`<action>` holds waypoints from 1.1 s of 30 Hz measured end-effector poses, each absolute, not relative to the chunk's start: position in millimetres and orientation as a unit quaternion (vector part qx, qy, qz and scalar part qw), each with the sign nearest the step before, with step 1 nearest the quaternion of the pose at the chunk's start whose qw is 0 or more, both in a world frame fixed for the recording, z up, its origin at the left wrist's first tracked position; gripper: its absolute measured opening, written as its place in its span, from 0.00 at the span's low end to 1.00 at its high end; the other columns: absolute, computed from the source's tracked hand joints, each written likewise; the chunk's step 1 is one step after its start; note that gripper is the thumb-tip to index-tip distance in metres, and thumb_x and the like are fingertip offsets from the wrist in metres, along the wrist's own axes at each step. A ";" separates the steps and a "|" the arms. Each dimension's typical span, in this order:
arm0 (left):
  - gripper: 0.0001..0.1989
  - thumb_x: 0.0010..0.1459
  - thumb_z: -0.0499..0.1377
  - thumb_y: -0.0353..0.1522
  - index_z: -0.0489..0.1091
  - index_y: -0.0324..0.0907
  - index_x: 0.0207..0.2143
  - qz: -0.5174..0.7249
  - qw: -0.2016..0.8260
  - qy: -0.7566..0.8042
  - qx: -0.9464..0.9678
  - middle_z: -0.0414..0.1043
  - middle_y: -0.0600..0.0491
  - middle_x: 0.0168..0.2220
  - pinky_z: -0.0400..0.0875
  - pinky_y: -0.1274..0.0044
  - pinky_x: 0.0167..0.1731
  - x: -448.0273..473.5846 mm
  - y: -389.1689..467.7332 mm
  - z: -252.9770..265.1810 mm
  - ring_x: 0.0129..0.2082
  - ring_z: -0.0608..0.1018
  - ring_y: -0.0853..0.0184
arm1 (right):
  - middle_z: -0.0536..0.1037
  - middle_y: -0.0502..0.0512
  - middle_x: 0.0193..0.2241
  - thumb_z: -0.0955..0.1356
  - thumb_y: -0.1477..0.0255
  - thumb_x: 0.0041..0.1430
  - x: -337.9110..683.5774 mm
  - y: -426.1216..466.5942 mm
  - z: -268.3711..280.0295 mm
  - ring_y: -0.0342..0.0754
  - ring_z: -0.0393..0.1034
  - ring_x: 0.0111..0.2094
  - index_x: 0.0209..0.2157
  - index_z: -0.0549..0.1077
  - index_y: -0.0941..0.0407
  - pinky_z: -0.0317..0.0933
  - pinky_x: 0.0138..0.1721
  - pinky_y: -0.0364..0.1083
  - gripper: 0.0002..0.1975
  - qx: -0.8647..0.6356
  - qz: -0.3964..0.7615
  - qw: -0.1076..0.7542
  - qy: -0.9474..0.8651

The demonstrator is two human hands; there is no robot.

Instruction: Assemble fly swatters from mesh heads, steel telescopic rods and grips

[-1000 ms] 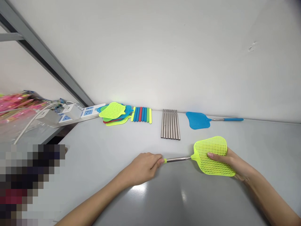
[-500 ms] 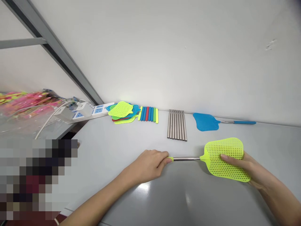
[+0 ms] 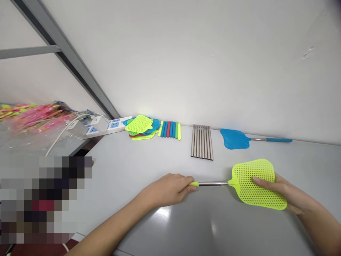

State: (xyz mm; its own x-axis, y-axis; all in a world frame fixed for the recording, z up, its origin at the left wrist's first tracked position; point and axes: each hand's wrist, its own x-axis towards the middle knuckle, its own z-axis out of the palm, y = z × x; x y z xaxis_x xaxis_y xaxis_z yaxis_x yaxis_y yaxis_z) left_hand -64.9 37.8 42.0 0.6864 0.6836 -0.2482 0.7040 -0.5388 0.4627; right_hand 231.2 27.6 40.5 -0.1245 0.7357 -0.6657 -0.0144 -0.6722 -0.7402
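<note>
A yellow-green fly swatter lies across both hands, its head to the right and a short metal rod leading left to its grip. My left hand is closed around the yellow-green grip, most of which the fingers hide. At the other end my right hand pinches the perforated head, thumb on top and the other fingers underneath. Behind it, a blue fly swatter with a blue grip rests on the table. Several metal tubes lie side by side to its left.
Loose coloured grips line up near the wall, beside a pile of swatter heads. A white power strip with plugs and cables sits further left. Plastic-wrapped pink and yellow items fill the far-left surface. The grey table meets the wall.
The left fingers have loosened a little and show slightly more of the grip's end. The right hand still holds the swatter head. The whole view has shifted slightly.
</note>
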 end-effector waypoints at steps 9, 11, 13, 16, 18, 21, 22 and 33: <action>0.16 0.61 0.37 0.36 0.60 0.41 0.30 -0.024 0.159 0.420 0.893 0.70 0.52 0.26 0.53 0.77 0.21 -59.7 35.6 39.9 0.23 0.71 0.66 | 0.76 0.57 0.32 0.69 0.68 0.45 219.5 29.5 42.6 0.54 0.71 0.32 0.33 0.70 0.55 0.65 0.30 0.47 0.11 -0.577 0.725 0.267 -0.266; 0.15 0.61 0.38 0.35 0.60 0.41 0.30 -0.023 0.135 0.422 0.896 0.70 0.53 0.26 0.54 0.77 0.20 -58.3 35.3 38.8 0.24 0.72 0.66 | 0.76 0.58 0.33 0.69 0.68 0.46 218.3 29.7 44.1 0.53 0.71 0.33 0.34 0.70 0.56 0.65 0.31 0.47 0.11 -0.575 0.733 0.258 -0.257; 0.14 0.61 0.39 0.34 0.60 0.41 0.30 -0.027 0.119 0.422 0.898 0.70 0.53 0.26 0.54 0.77 0.20 -56.7 34.9 37.6 0.23 0.72 0.66 | 0.76 0.59 0.33 0.69 0.68 0.47 217.4 29.7 44.9 0.53 0.71 0.33 0.35 0.69 0.57 0.65 0.31 0.47 0.12 -0.590 0.727 0.249 -0.247; 0.13 0.61 0.40 0.34 0.60 0.40 0.30 -0.042 0.099 0.423 0.900 0.70 0.54 0.26 0.55 0.77 0.19 -54.8 34.9 35.2 0.23 0.72 0.66 | 0.76 0.59 0.35 0.70 0.69 0.46 214.9 29.1 45.2 0.54 0.71 0.34 0.37 0.68 0.57 0.65 0.32 0.47 0.15 -0.599 0.722 0.244 -0.247; 0.12 0.61 0.40 0.33 0.60 0.40 0.30 -0.054 0.084 0.426 0.899 0.70 0.53 0.26 0.54 0.77 0.18 -54.2 35.3 33.5 0.22 0.72 0.66 | 0.75 0.59 0.36 0.70 0.69 0.46 212.6 28.5 45.6 0.54 0.70 0.36 0.38 0.67 0.57 0.66 0.33 0.47 0.16 -0.606 0.714 0.247 -0.249; 0.12 0.60 0.41 0.33 0.60 0.41 0.29 -0.068 0.062 0.428 0.899 0.70 0.54 0.25 0.54 0.77 0.17 -53.6 36.4 31.7 0.21 0.72 0.66 | 0.75 0.59 0.37 0.70 0.69 0.46 210.8 27.7 46.7 0.54 0.70 0.36 0.39 0.66 0.56 0.66 0.33 0.48 0.17 -0.606 0.710 0.253 -0.255; 0.12 0.60 0.41 0.33 0.60 0.41 0.29 -0.069 0.059 0.428 0.899 0.69 0.54 0.25 0.53 0.77 0.17 -53.3 36.8 31.4 0.21 0.72 0.66 | 0.75 0.60 0.37 0.70 0.69 0.46 210.9 27.5 47.0 0.54 0.70 0.36 0.39 0.66 0.56 0.66 0.33 0.48 0.16 -0.600 0.714 0.254 -0.256; 0.10 0.60 0.42 0.31 0.60 0.41 0.31 -0.058 0.060 0.428 0.900 0.68 0.56 0.26 0.52 0.77 0.18 -49.8 37.7 27.4 0.23 0.71 0.67 | 0.74 0.60 0.38 0.69 0.68 0.47 219.4 30.4 43.8 0.53 0.71 0.35 0.40 0.66 0.56 0.66 0.32 0.47 0.17 -0.576 0.736 0.259 -0.242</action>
State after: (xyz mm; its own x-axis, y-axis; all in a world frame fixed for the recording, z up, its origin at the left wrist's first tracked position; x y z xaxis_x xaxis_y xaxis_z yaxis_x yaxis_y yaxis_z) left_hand -49.8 37.7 27.4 0.6265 0.7638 -0.1554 0.7776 -0.6260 0.0581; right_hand 219.4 30.4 43.8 -0.2016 0.6600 -0.7237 -0.1025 -0.7490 -0.6546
